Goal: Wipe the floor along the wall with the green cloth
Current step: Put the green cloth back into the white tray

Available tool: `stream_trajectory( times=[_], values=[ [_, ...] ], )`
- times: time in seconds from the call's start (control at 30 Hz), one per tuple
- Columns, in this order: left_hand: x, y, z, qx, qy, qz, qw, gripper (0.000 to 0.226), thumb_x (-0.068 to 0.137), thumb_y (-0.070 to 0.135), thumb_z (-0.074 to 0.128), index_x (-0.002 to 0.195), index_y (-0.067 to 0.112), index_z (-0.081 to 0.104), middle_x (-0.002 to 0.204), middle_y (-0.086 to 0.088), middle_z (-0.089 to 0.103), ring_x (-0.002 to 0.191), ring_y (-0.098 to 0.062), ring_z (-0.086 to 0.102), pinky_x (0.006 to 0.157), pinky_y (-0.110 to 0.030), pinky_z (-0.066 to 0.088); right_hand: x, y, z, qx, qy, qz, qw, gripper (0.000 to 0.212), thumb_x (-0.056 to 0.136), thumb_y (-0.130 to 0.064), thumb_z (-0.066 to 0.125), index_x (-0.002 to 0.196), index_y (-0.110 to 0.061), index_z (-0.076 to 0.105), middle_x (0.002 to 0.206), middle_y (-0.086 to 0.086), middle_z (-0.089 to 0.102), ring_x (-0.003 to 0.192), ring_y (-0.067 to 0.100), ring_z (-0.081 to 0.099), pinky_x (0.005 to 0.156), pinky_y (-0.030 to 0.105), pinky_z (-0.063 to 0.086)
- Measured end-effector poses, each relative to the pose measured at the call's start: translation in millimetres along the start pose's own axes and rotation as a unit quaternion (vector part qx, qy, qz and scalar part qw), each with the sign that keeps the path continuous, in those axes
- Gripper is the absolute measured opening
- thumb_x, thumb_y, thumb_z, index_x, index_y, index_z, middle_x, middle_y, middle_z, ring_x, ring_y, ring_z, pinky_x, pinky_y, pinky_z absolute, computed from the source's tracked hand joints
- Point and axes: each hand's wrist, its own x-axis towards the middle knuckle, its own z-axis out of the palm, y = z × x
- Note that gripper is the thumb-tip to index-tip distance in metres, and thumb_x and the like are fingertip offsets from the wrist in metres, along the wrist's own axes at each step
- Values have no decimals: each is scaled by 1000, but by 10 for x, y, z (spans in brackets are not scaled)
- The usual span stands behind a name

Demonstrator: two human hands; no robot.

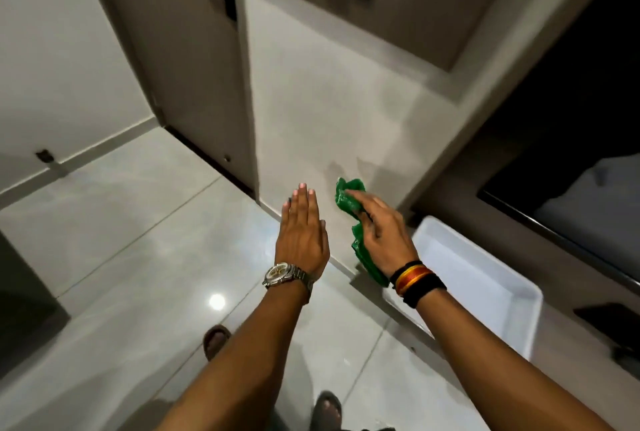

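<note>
A crumpled green cloth [349, 204] lies under my right hand [384, 230], which presses it against the pale wall [322, 112] just above the floor line. The cloth's lower end hangs down toward my wrist with its coloured bands. My left hand [303, 230] is held flat with fingers together and straight, holding nothing, in front of the wall base to the left of the cloth. The glossy light-tiled floor [145, 257] spreads below and to the left.
A white plastic tray [485, 275] stands by the wall at the right. A grey door [180, 50] with a dark handle is at the left of the wall. A dark opening and ledge lie at far right. My sandalled feet [216, 340] are below.
</note>
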Motion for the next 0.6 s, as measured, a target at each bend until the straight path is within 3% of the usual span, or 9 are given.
stream_trajectory(
  times=[0.13,0.27,0.37,0.5,0.6],
  values=[
    [-362,537,290,3,-44,25,999,71,104,34,12,166,1,17,176,-19,12,164,-33,10,133,-44,2,-671,700,-425,-125,-76,-17,989,61,95,11,51,148,-19,51,151,8,55,139,22,52,123,27,30],
    [-537,794,482,19,-80,26,996,75,101,37,6,168,3,12,177,-17,6,165,-31,4,132,-39,-6,-988,1368,-562,-209,-174,2,962,73,90,14,56,153,-20,42,157,8,47,145,26,46,122,27,23],
    [-568,888,597,28,-103,17,994,75,100,36,3,168,6,6,177,-15,-1,165,-31,-3,131,-38,-10,-1113,1716,-500,-225,-226,25,948,73,92,12,52,156,-21,37,162,6,40,150,24,38,126,31,24],
    [-534,930,627,39,-112,9,993,73,101,33,14,168,8,2,177,-14,-6,165,-30,-7,130,-37,-13,-1238,1980,-322,-232,-268,30,935,72,96,12,43,159,-18,29,169,3,26,158,21,22,124,22,3],
    [-464,932,486,48,-108,0,993,72,101,32,13,168,7,1,177,-15,-5,165,-30,-5,134,-42,-6,-1184,1880,-365,-208,-255,32,944,56,105,-9,44,159,-18,30,168,2,29,157,19,23,124,21,3]
  ],
)
